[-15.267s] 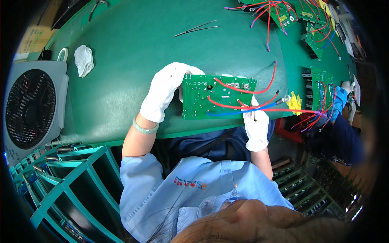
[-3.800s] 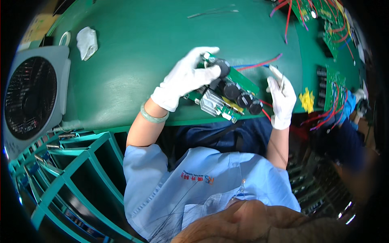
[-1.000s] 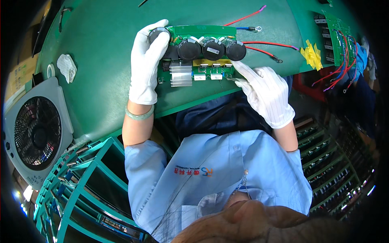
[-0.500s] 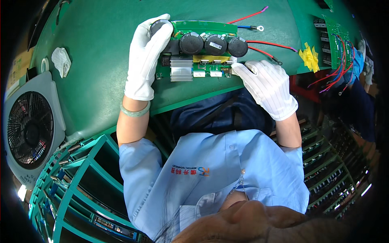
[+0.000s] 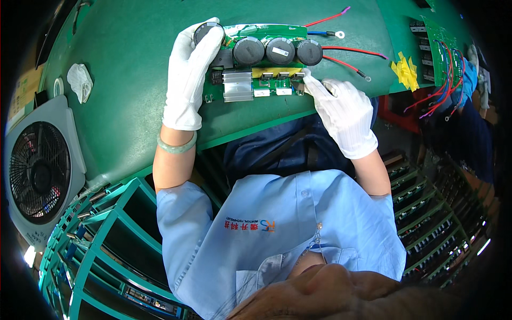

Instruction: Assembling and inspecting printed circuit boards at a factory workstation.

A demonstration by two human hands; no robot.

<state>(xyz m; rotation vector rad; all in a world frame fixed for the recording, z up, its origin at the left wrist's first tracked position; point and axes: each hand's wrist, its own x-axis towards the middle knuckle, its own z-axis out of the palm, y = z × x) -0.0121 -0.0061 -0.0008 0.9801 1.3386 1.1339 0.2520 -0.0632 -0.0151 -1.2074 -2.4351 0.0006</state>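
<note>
Circuit board (image 5: 271, 70): at 12 o'clock in the view, component side up, long axis 9 to 3, over the green surface (image 5: 138, 90). Resting flat or slightly raised: cannot tell. Four round black capacitors (image 5: 248, 51) in a row along it, silver heat sink (image 5: 238, 87) toward its 7, yellow strip (image 5: 290, 71) just on the near side of the capacitors. Left hand (image 5: 191, 74), white-gloved: closed on the board's 9 o'clock end, thumb across the outermost capacitor, fingers wrapped behind. Right hand (image 5: 341, 114), also gloved: at the board's 4 o'clock corner, fingers partly curled, thumb and index nearly together at the edge parts. Something small and dark at those fingertips; cannot tell if gripped. Off the board's 3 o'clock end: two red wires (image 5: 354, 49) roughly level, blue wire (image 5: 319, 33) with ring terminal a bit higher, another red wire (image 5: 326, 17) toward 2. Crumpled yellow tape (image 5: 406, 72) at 2, near the wire tips. Farther out at 2: second board (image 5: 436, 50) with its own red and blue leads, co-worker's blue sleeve (image 5: 469, 80) beside it. White cloth (image 5: 80, 82) at 10, grey fan (image 5: 40, 170) at 9, green rack (image 5: 101, 240) at 8.
</note>
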